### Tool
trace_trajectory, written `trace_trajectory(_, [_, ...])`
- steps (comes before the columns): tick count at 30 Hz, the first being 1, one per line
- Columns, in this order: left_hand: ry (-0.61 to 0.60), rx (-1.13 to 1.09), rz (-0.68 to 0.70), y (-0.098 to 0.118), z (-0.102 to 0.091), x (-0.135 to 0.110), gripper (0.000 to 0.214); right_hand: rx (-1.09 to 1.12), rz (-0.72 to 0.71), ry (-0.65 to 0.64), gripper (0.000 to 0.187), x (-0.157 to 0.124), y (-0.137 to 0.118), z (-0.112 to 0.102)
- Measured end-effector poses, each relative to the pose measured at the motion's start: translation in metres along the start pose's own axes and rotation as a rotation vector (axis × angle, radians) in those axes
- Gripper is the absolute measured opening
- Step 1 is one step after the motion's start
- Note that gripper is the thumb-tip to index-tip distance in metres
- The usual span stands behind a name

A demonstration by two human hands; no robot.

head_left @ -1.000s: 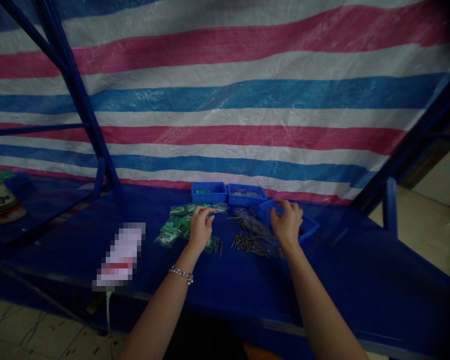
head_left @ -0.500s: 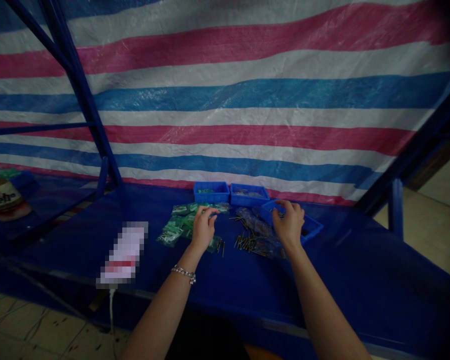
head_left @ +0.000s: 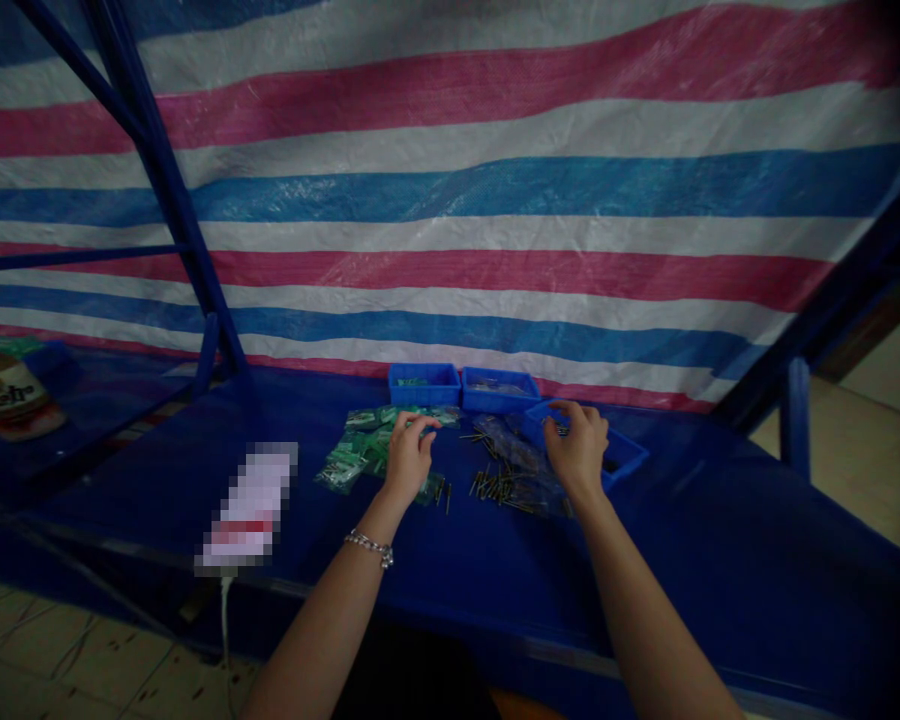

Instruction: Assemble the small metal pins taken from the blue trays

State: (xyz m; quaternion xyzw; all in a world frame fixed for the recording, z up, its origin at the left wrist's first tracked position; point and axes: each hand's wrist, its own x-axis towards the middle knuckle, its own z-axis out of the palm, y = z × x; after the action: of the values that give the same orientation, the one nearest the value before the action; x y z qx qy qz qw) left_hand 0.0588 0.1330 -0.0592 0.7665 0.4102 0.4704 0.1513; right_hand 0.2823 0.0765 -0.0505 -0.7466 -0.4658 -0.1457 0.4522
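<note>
— So, what has changed in the last second?

— Hardly anything. My left hand [head_left: 407, 455] has crept a touch toward the back of the bench [head_left: 450, 570] and rests on the green packets [head_left: 360, 450], fingers curled over them; whether that grip has closed on one I cannot tell.

— And the right?

— My right hand [head_left: 576, 447] stays at the rim of the tilted blue tray [head_left: 626, 455], fingertips pinched together above it. The grip looks nearly closed, but what sits between the fingers is too small to make out.

— Where are the pins?

— The loose metal pins [head_left: 495, 487] lie scattered between my hands, untouched. I judge both hands are picking, not carrying.
</note>
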Motion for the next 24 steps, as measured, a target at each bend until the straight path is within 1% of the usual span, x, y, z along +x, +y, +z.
trace_trajectory(9, [0.011, -0.034, 0.0, 0.002, -0.001, 0.0, 0.018, 0.014, -0.027, -0.016, 0.026, -0.001, 0.0, 0.002])
trace_trajectory(13, [0.052, -0.065, -0.029, 0.004, -0.005, 0.0, 0.018, 0.018, -0.045, -0.027, 0.027, -0.001, 0.0, 0.003])
trace_trajectory(18, [0.116, -0.112, -0.027, 0.01, -0.023, -0.008, 0.015, 0.016, -0.064, -0.026, 0.028, -0.001, 0.001, 0.004])
trace_trajectory(24, [0.163, -0.148, -0.032, 0.015, -0.052, -0.029, 0.01, 0.017, -0.079, -0.042, 0.026, -0.001, -0.001, 0.004])
